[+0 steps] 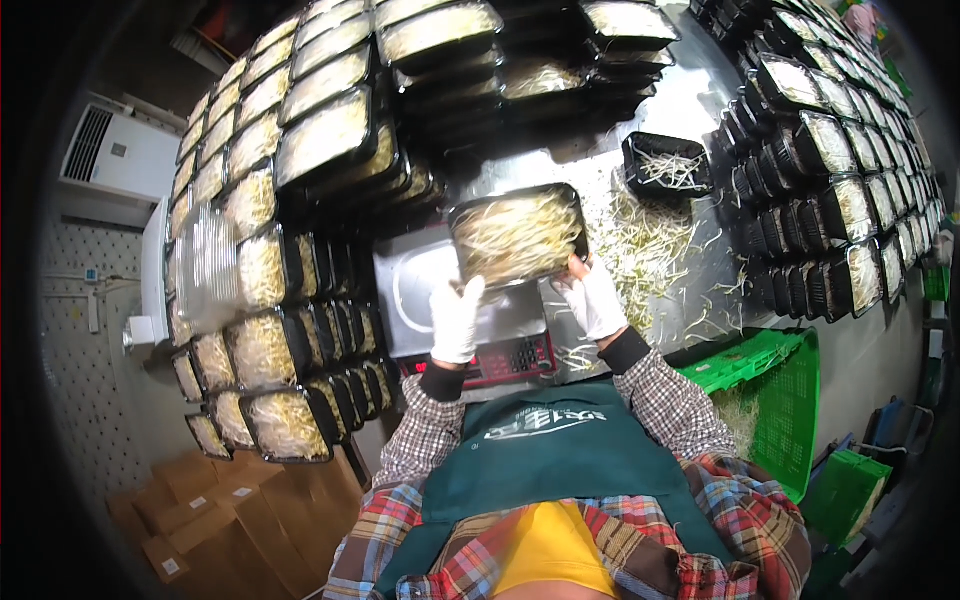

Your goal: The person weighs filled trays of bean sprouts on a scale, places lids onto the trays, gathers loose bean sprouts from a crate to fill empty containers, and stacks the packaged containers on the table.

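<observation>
A black plastic tray full of bean sprouts (519,234) is held tilted between both hands over the steel table. My left hand (456,319), in a white glove, grips its near left corner. My right hand (592,296), also gloved, holds the near right corner, a fingertip showing bare or through the glove. Beneath and to the left lies a digital scale (412,300) with a steel pan and a red keypad edge. Loose bean sprouts (649,247) are spread on the table to the right. Behind them, a smaller black tray (637,176) contains a few sprouts.
High stacks of filled sprout trays (262,270) stand at the left and back, more stacks (832,202) at the right. Clear plastic lids (206,266) rest on the left stacks. A green plastic crate (787,412) is below the table's right edge; cardboard boxes (255,517) lie lower left.
</observation>
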`<control>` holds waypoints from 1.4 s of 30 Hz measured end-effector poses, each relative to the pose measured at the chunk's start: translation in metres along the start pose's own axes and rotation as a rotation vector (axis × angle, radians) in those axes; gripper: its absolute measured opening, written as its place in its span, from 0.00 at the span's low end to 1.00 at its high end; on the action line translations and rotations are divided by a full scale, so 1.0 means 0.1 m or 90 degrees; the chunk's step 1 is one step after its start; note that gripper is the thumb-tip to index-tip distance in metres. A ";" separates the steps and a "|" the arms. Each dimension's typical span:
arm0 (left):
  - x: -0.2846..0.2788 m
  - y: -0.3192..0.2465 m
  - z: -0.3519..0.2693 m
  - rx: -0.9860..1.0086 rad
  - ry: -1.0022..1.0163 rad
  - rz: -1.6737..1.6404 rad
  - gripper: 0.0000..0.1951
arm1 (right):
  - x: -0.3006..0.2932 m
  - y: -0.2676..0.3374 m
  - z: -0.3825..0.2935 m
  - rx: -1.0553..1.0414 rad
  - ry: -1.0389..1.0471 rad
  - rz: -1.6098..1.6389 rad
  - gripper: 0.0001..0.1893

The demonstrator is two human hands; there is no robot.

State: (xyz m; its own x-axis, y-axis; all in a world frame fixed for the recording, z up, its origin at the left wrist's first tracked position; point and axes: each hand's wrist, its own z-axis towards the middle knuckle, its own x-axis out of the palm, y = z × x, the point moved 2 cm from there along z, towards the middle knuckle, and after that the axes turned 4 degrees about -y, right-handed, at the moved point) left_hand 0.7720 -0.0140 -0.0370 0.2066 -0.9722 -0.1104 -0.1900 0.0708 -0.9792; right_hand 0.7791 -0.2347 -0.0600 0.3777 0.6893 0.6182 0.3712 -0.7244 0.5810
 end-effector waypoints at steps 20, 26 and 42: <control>1.09 -0.41 -0.23 -0.117 0.212 -0.077 0.17 | 0.75 1.42 3.22 -0.302 0.039 -0.114 0.14; 1.62 -0.44 0.34 0.273 0.229 0.265 0.15 | 0.38 1.42 2.17 -0.283 -0.075 0.007 0.18; 3.98 0.08 1.54 0.595 0.424 0.768 0.15 | -1.97 0.79 -2.06 -0.449 -0.618 -0.151 0.08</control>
State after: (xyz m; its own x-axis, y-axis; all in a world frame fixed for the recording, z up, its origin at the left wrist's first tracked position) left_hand 1.0008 -0.3661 -0.1151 -0.0868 -0.1651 -0.9825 0.7269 0.6639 -0.1757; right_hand 0.5594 -0.4297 -0.0274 0.9512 0.3080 -0.0186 0.0897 -0.2185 0.9717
